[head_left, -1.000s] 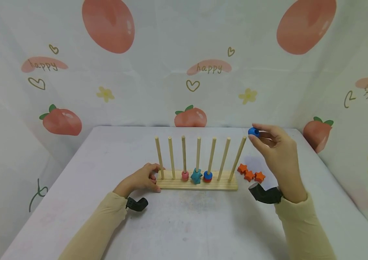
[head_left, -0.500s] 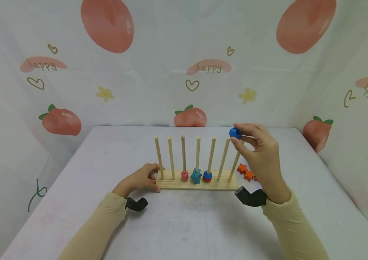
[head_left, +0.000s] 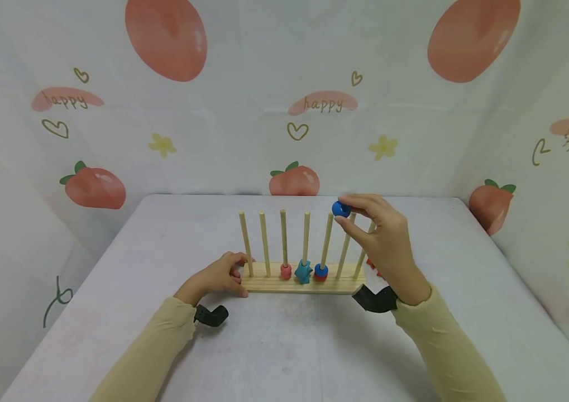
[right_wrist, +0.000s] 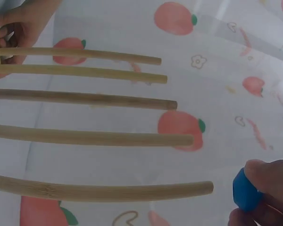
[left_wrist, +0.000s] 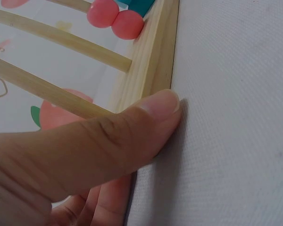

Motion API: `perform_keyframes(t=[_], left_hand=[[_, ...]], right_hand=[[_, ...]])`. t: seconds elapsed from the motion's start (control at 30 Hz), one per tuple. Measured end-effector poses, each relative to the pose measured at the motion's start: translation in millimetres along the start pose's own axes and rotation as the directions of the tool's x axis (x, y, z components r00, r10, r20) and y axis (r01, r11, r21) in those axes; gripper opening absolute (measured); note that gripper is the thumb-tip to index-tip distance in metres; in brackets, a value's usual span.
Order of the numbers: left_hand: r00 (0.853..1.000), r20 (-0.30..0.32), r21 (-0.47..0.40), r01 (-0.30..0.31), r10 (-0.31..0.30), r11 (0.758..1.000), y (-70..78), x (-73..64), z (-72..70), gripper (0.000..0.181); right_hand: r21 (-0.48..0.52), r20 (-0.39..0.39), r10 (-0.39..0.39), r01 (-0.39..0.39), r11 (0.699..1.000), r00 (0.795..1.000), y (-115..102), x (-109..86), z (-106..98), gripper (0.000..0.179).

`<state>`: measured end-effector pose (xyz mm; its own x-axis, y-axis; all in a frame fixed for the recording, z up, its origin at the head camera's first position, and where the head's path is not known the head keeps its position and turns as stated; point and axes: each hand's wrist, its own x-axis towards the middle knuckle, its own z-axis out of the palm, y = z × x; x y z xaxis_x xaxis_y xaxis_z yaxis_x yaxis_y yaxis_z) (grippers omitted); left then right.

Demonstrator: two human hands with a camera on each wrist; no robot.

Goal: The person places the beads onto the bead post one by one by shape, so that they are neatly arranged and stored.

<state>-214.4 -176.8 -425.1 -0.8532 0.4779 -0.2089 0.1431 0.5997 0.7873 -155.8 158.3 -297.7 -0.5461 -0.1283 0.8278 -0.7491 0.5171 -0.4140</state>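
A wooden peg board (head_left: pixel 284 286) with several upright pegs lies in the middle of the table. My left hand (head_left: pixel 218 276) grips its left end, the thumb (left_wrist: pixel 151 113) against the front edge in the left wrist view. Raised over the board's right half, my right hand (head_left: pixel 385 237) pinches a blue bead (head_left: pixel 341 209) with a hole through it. In the right wrist view the bead (right_wrist: pixel 245 190) is just off a peg's tip (right_wrist: pixel 207 187). That peg, third from the right, carries a blue bead over a red one (head_left: pixel 321 272) at its foot.
Pink beads (head_left: pixel 286 272) and a teal star-like piece (head_left: pixel 304 272) sit on two neighbouring pegs. Orange star beads (head_left: pixel 371 264) lie right of the board, mostly hidden behind my right hand. A printed cloth (head_left: pixel 234 139) hangs behind the table.
My right hand has moved left with the blue bead, from beyond the rightmost peg to the top of the third peg from the right. The left hand has stayed put.
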Motion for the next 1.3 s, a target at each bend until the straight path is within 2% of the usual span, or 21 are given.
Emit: perform_keyframes(t=[0.33,1.03,1.3], left_hand=[[1.0,-0.003,-0.004,0.004,-0.004,1.0,0.2,0.1,-0.4,0.071],[1.0,-0.004,-0.002,0.011,-0.011,1.0,1.6,-0.5,0.7,0.072],[1.0,-0.005,-0.016,0.023,-0.023,1.0,2.0,-0.9,0.8,0.073]], right_hand=[[-0.023,0.047,-0.047,0.048,0.999,0.998,7.9,4.9,4.7,0.039],[-0.07,0.122,-0.031,0.04,0.997,0.992,12.5,3.8,3.3,0.04],[-0.073,0.124,-0.055,0.065,0.995,0.991,13.2,4.6,4.2,0.04]])
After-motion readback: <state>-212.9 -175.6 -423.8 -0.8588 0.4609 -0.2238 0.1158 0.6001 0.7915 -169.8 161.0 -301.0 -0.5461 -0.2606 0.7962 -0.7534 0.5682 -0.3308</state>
